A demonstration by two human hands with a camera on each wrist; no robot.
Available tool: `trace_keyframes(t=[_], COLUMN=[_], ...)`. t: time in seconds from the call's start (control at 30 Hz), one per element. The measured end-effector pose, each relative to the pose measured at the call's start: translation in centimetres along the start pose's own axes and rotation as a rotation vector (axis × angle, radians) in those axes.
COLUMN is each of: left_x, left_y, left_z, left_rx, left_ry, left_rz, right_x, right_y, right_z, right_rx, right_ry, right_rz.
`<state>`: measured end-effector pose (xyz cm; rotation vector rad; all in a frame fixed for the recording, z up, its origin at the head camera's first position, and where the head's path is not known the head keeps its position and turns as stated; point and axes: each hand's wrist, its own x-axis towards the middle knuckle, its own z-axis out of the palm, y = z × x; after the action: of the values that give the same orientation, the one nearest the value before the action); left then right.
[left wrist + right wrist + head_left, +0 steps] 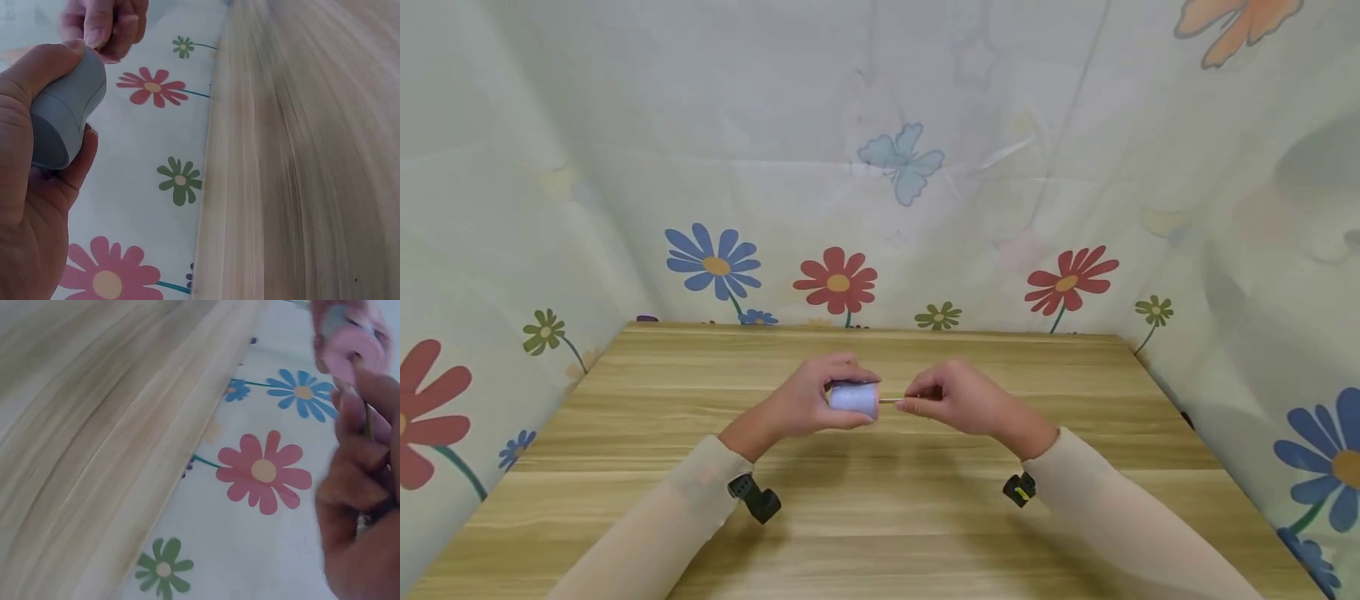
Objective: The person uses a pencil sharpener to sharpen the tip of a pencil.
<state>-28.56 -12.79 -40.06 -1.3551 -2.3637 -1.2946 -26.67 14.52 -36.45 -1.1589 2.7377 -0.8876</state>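
Observation:
Over the middle of the table, my left hand [808, 402] grips a small light-blue cylindrical pencil sharpener [853, 401], lying sideways, with thumb and fingers on opposite sides of it. Its pink end [342, 357] faces right and has a round hole in the middle. A thin pencil [890, 401] enters that hole, and my right hand [961, 400] pinches it between thumb and fingers close to the sharpener. Most of the pencil is hidden in the right hand. The left wrist view shows the sharpener's plain rounded back end [53, 140].
Below the hands spreads a wood-grain table [880, 517]. A white cloth [760, 125] printed with flowers and butterflies hangs behind it and along both sides. Each sleeve cuff carries a black wrist camera, the left one [756, 498] and the right one [1019, 490].

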Motion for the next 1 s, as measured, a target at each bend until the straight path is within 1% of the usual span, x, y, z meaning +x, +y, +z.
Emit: trace_keyframes(t=[0.07,0.17,0.23,0.33,0.57,0.7,0.77,0.87,0.93,1.0], left_x=[0.0,0.1,0.2,0.3,0.3,0.3,0.3,0.4,0.4,0.3], left_y=[-0.3,-0.4,-0.4,-0.3,0.2,0.5,0.7,0.9,1.0,1.1], left_z=[-0.1,-0.3,-0.3,-0.4,-0.4,-0.5,-0.5,-0.5,-0.5,-0.4], left_rx=[-0.021,-0.043,-0.048,-0.051,-0.016,-0.026,-0.035,-0.039,-0.04,-0.04], left_ry=[0.009,0.019,0.02,0.018,0.027,0.028,0.027,0.022,0.016,0.01], left_rz=[-0.035,-0.085,-0.111,-0.128,-0.145,-0.149,-0.143,-0.121,-0.106,-0.091], right_x=[-0.1,-0.3,-0.4,-0.6,-0.9,-1.0,-1.1,-1.1,-1.1,-1.0], right_y=[0.2,0.4,0.6,0.9,1.1,0.8,0.7,0.4,0.2,-0.1], right_z=[0.4,0.7,0.8,0.8,0.6,0.6,0.6,0.4,0.3,0.0], right_rx=[-0.134,-0.293,-0.347,-0.399,-0.491,-0.518,-0.496,-0.419,-0.349,-0.251], right_ry=[0.107,0.243,0.296,0.333,0.358,0.37,0.362,0.317,0.264,0.188], right_rz=[-0.111,-0.229,-0.275,-0.314,-0.388,-0.437,-0.442,-0.407,-0.361,-0.284])
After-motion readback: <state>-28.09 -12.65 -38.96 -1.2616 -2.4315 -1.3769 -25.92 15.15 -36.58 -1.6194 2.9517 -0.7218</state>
